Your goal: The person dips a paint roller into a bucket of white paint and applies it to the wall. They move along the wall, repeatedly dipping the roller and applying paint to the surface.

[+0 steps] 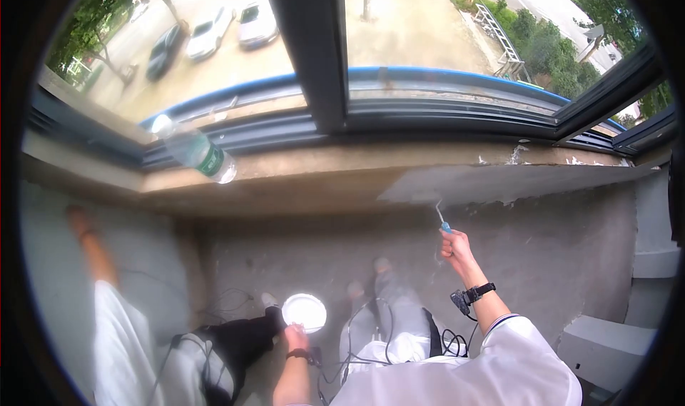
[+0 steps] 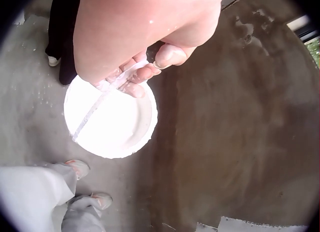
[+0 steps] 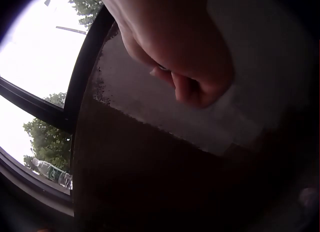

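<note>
My right hand (image 1: 457, 249) grips the blue handle (image 1: 446, 227) of a paint roller. Its thin bent metal rod (image 1: 438, 210) reaches to a whitened patch (image 1: 457, 183) on the wall under the window; the roller head blends into the white. In the right wrist view the fingers (image 3: 187, 89) are curled and the tool is hidden behind them. Low in front, my left hand (image 1: 295, 337) holds a white bucket (image 1: 304, 297) by its handle strip (image 2: 90, 114). Bright white paint (image 2: 107, 119) fills the bucket's inside, and white smears mark the fingers.
A plastic bottle with a green label (image 1: 207, 158) stands on the windowsill (image 1: 300, 165). Dark window frames (image 1: 314, 56) run above it. At left, another person's white sleeve (image 1: 118, 327) and arm are close to the wall. Black cables (image 1: 349, 335) hang about my body.
</note>
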{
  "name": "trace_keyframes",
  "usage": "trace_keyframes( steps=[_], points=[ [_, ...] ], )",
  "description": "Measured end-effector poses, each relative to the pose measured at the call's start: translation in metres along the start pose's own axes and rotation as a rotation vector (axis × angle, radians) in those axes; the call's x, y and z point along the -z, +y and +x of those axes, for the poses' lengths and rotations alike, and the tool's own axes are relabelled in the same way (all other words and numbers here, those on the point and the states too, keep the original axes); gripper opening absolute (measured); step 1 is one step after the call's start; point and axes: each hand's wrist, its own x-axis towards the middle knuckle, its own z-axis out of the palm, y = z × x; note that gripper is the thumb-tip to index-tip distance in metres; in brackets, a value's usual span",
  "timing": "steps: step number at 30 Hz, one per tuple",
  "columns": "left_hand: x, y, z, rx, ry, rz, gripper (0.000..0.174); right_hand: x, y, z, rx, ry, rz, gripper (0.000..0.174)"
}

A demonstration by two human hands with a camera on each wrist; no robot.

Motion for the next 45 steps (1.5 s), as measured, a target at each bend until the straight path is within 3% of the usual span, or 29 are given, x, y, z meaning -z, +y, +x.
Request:
trace_keyframes(
  steps=[1, 2, 4, 12, 14, 16, 21, 29, 32, 40, 42, 45],
  points=[
    [0.008, -0.002, -0.005, -0.336, -0.195, 0.548, 0.017, 0.004, 0.005, 0.015, -0.016, 0.0, -0.019, 0.007],
    [-0.017, 0.003, -0.023, -0.022, 0.019, -0.003, 0.017, 0.008, 0.011, 0.031, -0.026, 0.005, -0.019, 0.007],
    [-0.029, 0.007, -0.039, -0.122, -0.082, 0.365, 0.016, 0.013, 0.026, 0.064, -0.07, 0.021, -0.08, 0.011],
    [-0.044, -0.022, -0.026, -0.013, -0.035, 0.331, 0.022, 0.04, 0.099, 0.184, -0.184, 0.056, -0.035, 0.016],
    [-0.042, -0.029, -0.013, 0.027, 0.001, 0.298, 0.025, 0.045, 0.114, 0.21, -0.169, 0.043, -0.035, 0.017],
    [-0.037, -0.036, 0.002, 0.013, -0.087, 0.273, 0.029, 0.056, 0.132, 0.237, -0.185, 0.067, -0.036, 0.018],
    [-0.034, -0.067, 0.027, 0.08, -0.007, 0.218, 0.031, 0.067, 0.154, 0.282, -0.18, 0.089, -0.041, 0.02],
    [-0.037, -0.071, 0.037, 0.103, -0.093, 0.246, 0.029, 0.063, 0.138, 0.277, -0.217, 0.071, -0.161, 0.016],
    [-0.049, -0.058, 0.023, 0.063, -0.12, 0.249, 0.027, 0.061, 0.125, 0.259, -0.211, 0.071, -0.079, 0.018],
    [-0.04, -0.027, 0.004, -0.024, -0.296, 0.328, 0.019, 0.012, 0.041, 0.105, -0.15, 0.02, 0.015, 0.022],
    [-0.048, -0.016, -0.002, -0.059, -0.203, 0.321, 0.018, 0.008, 0.018, 0.06, -0.141, -0.047, -0.009, 0.02],
    [-0.034, -0.009, 0.019, -0.062, -0.259, 0.312, 0.021, 0.002, -0.014, -0.007, -0.07, -0.101, -0.014, 0.011]
  ],
)
